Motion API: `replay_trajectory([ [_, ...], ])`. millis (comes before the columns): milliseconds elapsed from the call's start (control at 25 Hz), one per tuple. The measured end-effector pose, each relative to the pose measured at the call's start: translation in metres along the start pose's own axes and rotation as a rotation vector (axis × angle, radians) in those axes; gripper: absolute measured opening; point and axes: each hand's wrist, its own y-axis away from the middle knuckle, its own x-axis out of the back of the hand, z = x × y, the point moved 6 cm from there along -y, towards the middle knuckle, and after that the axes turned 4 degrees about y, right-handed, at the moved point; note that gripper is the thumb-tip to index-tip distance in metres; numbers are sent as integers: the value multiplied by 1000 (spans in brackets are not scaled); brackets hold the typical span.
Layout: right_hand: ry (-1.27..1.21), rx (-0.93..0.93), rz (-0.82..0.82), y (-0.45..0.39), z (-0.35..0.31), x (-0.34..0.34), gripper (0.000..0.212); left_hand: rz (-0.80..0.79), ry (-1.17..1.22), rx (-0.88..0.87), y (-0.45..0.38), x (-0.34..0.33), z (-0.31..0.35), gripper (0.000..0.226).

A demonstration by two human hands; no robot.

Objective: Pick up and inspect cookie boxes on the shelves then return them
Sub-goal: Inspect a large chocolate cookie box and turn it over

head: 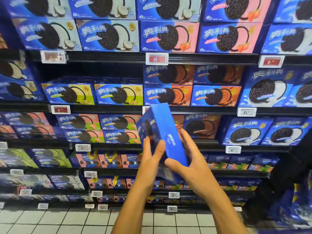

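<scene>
Blue cookie box [163, 132] held up in front of the shelves [202, 110], tilted, narrow side face toward the camera, printed front turned left. Left hand [150, 159] gripping its lower left face, fingers up along the print, thumb on the side. Right hand [187, 159] clasping the lower right edge, thumb across the blue side. Rows of cookie boxes behind, price tags [156, 58] on shelf rails, tiled floor [67, 220] below

Black shelving [108, 56] spans the whole view in stacked horizontal tiers. Price tags [157, 59], white-framed and some with red panels, clip to the shelf edges. The floor [50, 220] below is laid with light square tiles and dark grout lines.
</scene>
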Motion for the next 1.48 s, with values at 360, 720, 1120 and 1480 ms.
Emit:
replay_trajectory([
  [360,-181,-41,-94,-5,16,-7,40,-111,448,179,4,20,-12,76],
  [720,2,-323,179,-12,58,34,76,150,542,-129,8,76,-3,36],
  [1120,-225,-158,197,-8,49,37,39,38,522,130,-8,89,-7,41],
  [1480,-217,-108,308,-2,57,45,59,60,348,2,-15,92,-5,55],
])
